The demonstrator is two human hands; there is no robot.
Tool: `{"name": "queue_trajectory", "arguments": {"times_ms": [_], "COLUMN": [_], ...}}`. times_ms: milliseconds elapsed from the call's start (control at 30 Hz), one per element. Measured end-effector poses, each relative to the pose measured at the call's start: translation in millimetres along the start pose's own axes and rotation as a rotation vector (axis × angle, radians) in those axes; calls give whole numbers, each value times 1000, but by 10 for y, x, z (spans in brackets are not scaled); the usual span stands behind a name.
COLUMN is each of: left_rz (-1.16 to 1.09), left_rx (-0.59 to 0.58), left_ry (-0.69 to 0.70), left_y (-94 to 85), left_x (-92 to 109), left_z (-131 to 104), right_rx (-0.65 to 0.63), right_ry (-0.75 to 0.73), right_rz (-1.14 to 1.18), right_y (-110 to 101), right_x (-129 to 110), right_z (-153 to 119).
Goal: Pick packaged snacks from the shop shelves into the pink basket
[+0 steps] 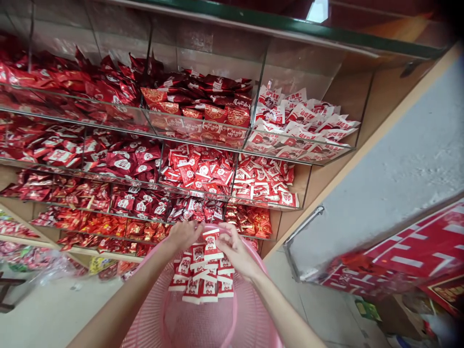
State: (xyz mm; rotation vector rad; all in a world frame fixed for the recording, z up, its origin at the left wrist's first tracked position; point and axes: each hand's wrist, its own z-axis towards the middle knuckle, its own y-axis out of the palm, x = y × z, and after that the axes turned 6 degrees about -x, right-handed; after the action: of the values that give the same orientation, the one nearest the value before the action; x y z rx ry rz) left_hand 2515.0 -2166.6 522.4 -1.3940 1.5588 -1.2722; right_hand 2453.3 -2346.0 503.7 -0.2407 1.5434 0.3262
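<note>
A pink mesh basket [253, 309] is in front of me at the bottom centre, with a pile of small red and white packets [199, 287] inside it. My left hand [184, 236] is at the basket's far rim, its fingers closed; what they grip is too small to tell, perhaps only the rim. My right hand [234, 249] is pinched on the edge of one red and white packet [210, 244], which is held upright above the pile near the far rim.
Beyond the basket rise shelves with clear compartments [275, 154] full of red, maroon and white packets. A grey wall [398, 159] stands at the right, with red and white printed bags [416, 241] low against it. At the left edge is a dark stool [10, 290].
</note>
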Motion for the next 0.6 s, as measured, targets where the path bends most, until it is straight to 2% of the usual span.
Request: {"name": "queue_trajectory", "arguments": {"times_ms": [133,267,367,467,600], "left_rz": [-14,-3,13,35,77], "left_rx": [-37,-52,-55,-59,-81], "left_ry": [34,46,62,86,136], "left_y": [-16,3,4,-32,-116], "left_x": [1,-1,-2,12,55], "left_z": [38,63,50,24,8], "right_rx": [-42,-33,17,-25,-104], "right_ry": [-27,39,-2,-22,-77], "right_rz": [-163,-96,-63,-77,-376], "right_y": [7,-39,-72,-23,162], "right_x": [93,194,268,309,277], "right_z": [-15,17,47,64,86]}}
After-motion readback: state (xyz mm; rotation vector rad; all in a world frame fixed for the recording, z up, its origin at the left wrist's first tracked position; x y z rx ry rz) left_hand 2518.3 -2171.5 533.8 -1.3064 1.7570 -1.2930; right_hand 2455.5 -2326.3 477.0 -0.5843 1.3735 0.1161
